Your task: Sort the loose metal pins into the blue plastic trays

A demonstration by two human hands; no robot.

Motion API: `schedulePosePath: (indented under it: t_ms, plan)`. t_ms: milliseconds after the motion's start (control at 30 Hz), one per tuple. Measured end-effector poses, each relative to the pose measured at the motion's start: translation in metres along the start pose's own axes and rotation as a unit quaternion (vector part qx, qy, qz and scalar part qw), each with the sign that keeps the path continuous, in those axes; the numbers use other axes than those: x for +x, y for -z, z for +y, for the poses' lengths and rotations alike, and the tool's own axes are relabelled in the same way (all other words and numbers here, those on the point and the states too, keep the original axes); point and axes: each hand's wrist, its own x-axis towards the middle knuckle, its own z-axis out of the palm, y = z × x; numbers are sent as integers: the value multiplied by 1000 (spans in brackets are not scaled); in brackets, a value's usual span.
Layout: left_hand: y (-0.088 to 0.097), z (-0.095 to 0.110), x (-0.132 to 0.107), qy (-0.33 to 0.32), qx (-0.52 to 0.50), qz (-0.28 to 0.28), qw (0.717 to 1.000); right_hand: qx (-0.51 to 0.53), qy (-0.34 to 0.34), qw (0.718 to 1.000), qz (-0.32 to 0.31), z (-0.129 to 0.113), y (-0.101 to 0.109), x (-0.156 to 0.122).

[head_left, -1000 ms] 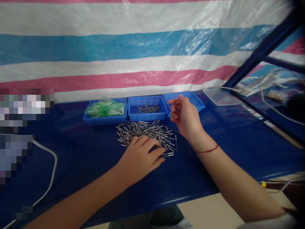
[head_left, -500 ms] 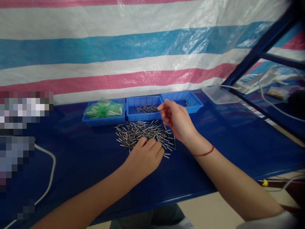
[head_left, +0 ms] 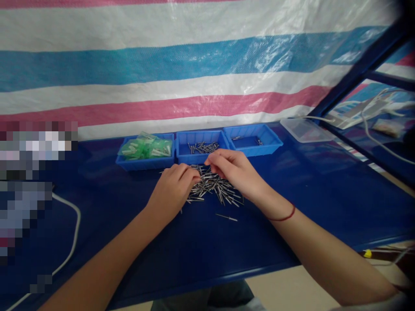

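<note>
A loose pile of blind rivets [head_left: 214, 185], silvery and pin-like, lies on the blue table. My left hand [head_left: 175, 188] reaches over the pile's left side, its fingers curled down and closed. Over the far right of the pile is my right hand [head_left: 235, 170], thumb and forefinger pinched together close to the middle bin. Whatever either hand holds is too small or hidden to make out. A single rivet [head_left: 227, 217] lies apart, nearer the front edge. More rivets sit in the middle blue bin [head_left: 182, 149], and a few in the right blue bin [head_left: 259, 151].
At the left stands a blue bin [head_left: 145, 164] holding green plastic bags with pale pieces. A clear plastic lid [head_left: 306, 131] lies right of the bins. A white cable [head_left: 78, 224] curves along the left; a striped sheet [head_left: 162, 69] hangs behind.
My right hand has come down and back from the middle bin to the pile. My left hand has moved left and away from me; a single rivet now shows near where it was.
</note>
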Motion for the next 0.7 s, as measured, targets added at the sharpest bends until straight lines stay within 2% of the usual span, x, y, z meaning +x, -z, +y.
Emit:
schedulePosePath:
  t_ms: [67,133,200,233,300,367,433,500,600,700]
  plan:
    - [-1,-2,-1,2,-17,-5,1000,-50,38,997,-34,0,-2,-2]
    - [0,-2,-2,10,-66,9,998,-86,66,993,-43,-1,-4,-4]
    - [4,0,-3,57,-148,50,986,-113,87,989,-45,-1,-4,-6]
    - [6,1,-3,99,-198,83,972,-121,95,987,-55,-2,-5,-7]
    - [11,4,-3,196,-312,147,918,-122,109,982,-91,-3,-7,-10]
    - [13,8,-3,267,-435,188,839,-115,128,977,-123,-4,-10,-14]
    - [14,12,-2,294,-532,198,769,-105,152,976,-114,-5,-13,-18]
    - [13,15,-2,301,-578,194,733,-91,164,979,-72,-5,-15,-20]
    - [11,18,-1,316,-594,177,718,-52,157,986,-9,-3,-16,-19]
    - [10,21,-2,316,-600,141,722,6,147,989,17,-2,-17,-18]
